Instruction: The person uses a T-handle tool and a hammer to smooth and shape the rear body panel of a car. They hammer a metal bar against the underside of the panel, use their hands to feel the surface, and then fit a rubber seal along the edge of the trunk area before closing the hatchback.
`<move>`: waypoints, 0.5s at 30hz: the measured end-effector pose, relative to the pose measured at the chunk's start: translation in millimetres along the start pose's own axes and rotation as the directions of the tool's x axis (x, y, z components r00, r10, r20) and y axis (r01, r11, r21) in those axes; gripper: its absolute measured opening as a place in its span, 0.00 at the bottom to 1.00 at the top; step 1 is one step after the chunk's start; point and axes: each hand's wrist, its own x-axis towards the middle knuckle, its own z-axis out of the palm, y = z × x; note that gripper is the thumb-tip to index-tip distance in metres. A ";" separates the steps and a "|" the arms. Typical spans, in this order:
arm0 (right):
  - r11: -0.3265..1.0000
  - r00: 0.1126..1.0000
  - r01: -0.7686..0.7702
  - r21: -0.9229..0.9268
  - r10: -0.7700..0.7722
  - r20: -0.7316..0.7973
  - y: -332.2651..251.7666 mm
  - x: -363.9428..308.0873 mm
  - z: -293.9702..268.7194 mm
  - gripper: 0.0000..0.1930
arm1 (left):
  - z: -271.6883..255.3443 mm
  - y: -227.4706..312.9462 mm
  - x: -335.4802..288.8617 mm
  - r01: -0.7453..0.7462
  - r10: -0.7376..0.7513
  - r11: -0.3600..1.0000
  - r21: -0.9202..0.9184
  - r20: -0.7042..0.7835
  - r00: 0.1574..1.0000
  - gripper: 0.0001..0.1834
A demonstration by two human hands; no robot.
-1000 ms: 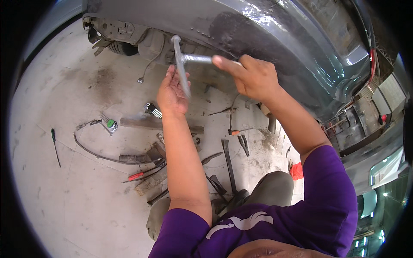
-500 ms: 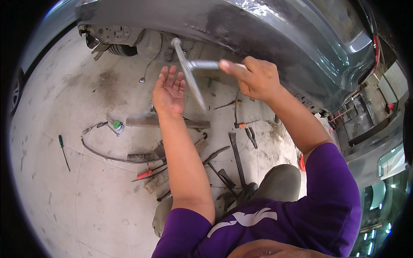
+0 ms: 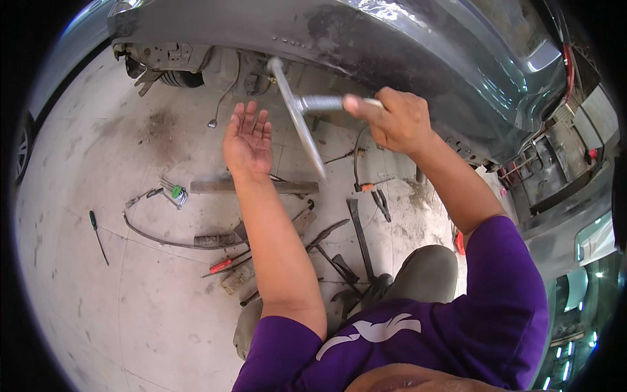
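A metal body hammer (image 3: 295,112) with a long, slim double-ended head is gripped by its handle in my right hand (image 3: 400,119), fingers wrapped round it. One end of the head points up toward the lower edge of the grey car body panel (image 3: 277,29); whether they touch I cannot tell. My left hand (image 3: 249,142) is held palm up with fingers stretched, just left of the hammer head, with nothing in it.
On the floor lie a flat bar (image 3: 215,187), a green-handled screwdriver (image 3: 96,228), a red-handled screwdriver (image 3: 221,266), a green-holdered hex key set (image 3: 175,193), pliers (image 3: 381,206), a pry bar (image 3: 359,238) and a bent cable (image 3: 150,236).
My right hand and the hammer have shifted a little to the right, the head's lower end swinging down. My left hand has drifted slightly left, away from the hammer.
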 end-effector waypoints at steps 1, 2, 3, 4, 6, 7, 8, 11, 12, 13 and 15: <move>0.996 0.995 -0.063 -0.063 0.068 0.079 4.1 -2.9 2.7 0.33 | 0.0 -1.8 0.1 0.000 0.000 1.000 0.000 -0.003 1.000 0.17; 0.984 0.978 -0.120 -0.131 0.140 0.154 11.7 -5.8 9.8 0.33 | -0.4 -2.3 1.0 0.001 -0.001 1.000 -0.001 -0.005 1.000 0.17; 0.966 0.956 -0.163 -0.198 0.205 0.211 15.3 -1.9 14.9 0.33 | 0.2 0.6 2.6 -0.014 0.014 1.000 -0.004 -0.005 1.000 0.17; 0.967 0.958 -0.191 -0.169 0.221 0.181 13.6 -2.0 14.9 0.34 | 0.4 0.8 2.5 -0.006 0.006 1.000 0.007 -0.006 1.000 0.17; 0.988 0.987 -0.134 -0.075 0.140 0.081 8.6 -2.1 7.5 0.33 | -0.6 -0.6 1.5 0.008 -0.008 1.000 0.024 -0.010 1.000 0.17; 0.995 0.995 -0.099 -0.028 0.100 0.029 6.2 -0.3 3.3 0.33 | -1.5 -0.9 3.2 0.002 -0.002 1.000 0.006 -0.007 1.000 0.17; 0.999 0.999 -0.036 0.016 0.037 -0.002 2.9 4.5 2.9 0.34 | -2.2 -1.1 5.2 -0.005 0.005 1.000 -0.012 -0.004 1.000 0.17; 0.989 0.989 0.145 0.017 -0.144 -0.044 -6.5 32.9 4.1 0.31 | -1.0 -3.0 5.5 -0.019 0.019 1.000 -0.003 -0.016 1.000 0.17; 0.989 0.988 0.146 -0.003 -0.146 -0.056 -6.6 33.0 12.5 0.32 | -1.8 -4.9 4.9 -0.028 0.028 1.000 0.002 -0.029 0.999 0.17; 0.998 0.999 0.032 -0.062 -0.030 0.028 -5.0 33.9 19.3 0.32 | -1.6 -7.8 5.4 -0.005 0.004 1.000 -0.013 -0.028 1.000 0.16; 0.964 0.965 -0.175 -0.201 0.209 0.160 -3.2 40.5 30.2 0.32 | 1.1 -11.6 8.3 0.030 -0.031 0.999 -0.041 -0.024 0.999 0.16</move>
